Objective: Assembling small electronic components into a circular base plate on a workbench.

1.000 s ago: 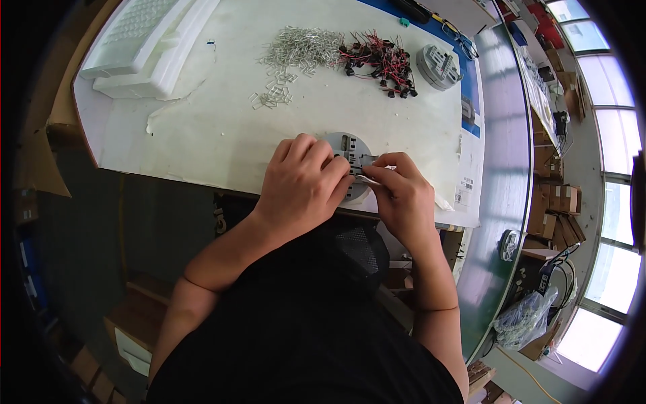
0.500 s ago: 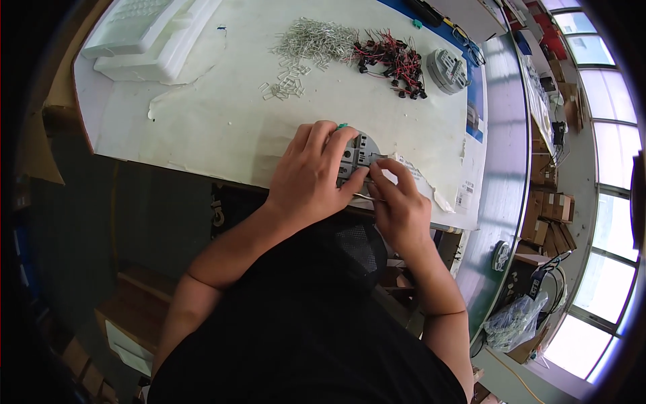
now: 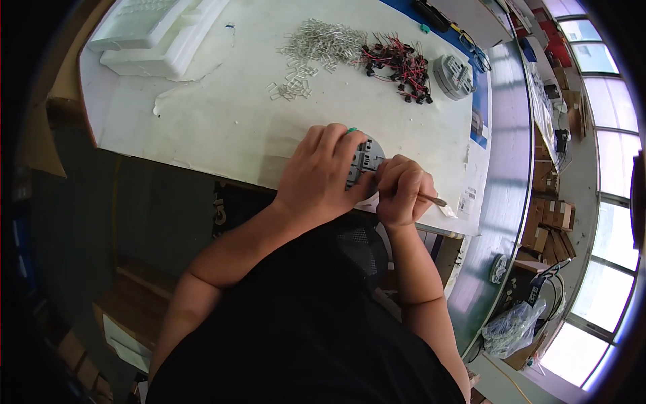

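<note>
Near the table's front edge, my left hand [image 3: 321, 165] is closed on a round grey plastic housing [image 3: 368, 156] with slots and raised parts. The fingers lie over its far left side and the thumb presses near its front; much of it is hidden beneath the hand. A bit of green [image 3: 352, 130] shows at the fingertips. At the housing's right side, my right hand [image 3: 406, 190] is closed around a slim metal tool [image 3: 433, 199]. One end of the tool sticks out to the right of the fist, while its other end is hidden at the housing.
Farther back lie a pile of U-shaped metal pieces [image 3: 323, 42] and a heap of small black parts with red and black wires [image 3: 398, 64]. A similar grey housing [image 3: 454, 76] stands right of them. White foam trays [image 3: 145, 54] occupy the far left.
My right hand has turned and closed into a fist, so the slim tool now sticks out to the right. My left hand keeps its hold on the housing. The view has shifted slightly.
</note>
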`<state>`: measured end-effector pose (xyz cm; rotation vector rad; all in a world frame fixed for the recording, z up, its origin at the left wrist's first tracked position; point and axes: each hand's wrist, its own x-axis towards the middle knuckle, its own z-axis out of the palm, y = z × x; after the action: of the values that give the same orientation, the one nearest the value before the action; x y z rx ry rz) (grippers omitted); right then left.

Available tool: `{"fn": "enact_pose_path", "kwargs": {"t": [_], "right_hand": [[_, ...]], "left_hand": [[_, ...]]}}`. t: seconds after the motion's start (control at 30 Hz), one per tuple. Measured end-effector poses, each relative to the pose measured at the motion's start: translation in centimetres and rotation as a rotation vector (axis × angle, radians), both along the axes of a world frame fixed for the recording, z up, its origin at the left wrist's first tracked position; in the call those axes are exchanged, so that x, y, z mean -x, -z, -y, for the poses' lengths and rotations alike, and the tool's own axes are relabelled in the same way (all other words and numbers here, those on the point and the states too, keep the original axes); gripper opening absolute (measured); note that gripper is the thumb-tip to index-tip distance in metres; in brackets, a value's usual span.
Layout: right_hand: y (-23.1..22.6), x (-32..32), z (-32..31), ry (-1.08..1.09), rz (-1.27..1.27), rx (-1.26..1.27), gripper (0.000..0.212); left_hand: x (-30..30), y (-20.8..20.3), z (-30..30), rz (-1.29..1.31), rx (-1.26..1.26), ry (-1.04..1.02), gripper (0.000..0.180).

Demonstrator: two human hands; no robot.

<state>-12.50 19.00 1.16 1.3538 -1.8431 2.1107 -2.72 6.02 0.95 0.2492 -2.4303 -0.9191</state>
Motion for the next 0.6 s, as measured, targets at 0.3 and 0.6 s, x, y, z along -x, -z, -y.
{"fn": "enact_pose_path", "kwargs": {"t": [0.3, 0.6], "right_hand": [[-1.0, -0.1, -0.1, -0.143, 0.497, 0.150, 0.059], [-0.7, 0.2, -0.2, -0.081, 0.450, 0.087, 0.056]], "left_hand": [[-0.3, 0.2, 0.6, 0.009, -0.032, 0.047, 0.053], [-0.2, 0.2, 0.7, -0.006, -0.030, 0.050, 0.049]]}}
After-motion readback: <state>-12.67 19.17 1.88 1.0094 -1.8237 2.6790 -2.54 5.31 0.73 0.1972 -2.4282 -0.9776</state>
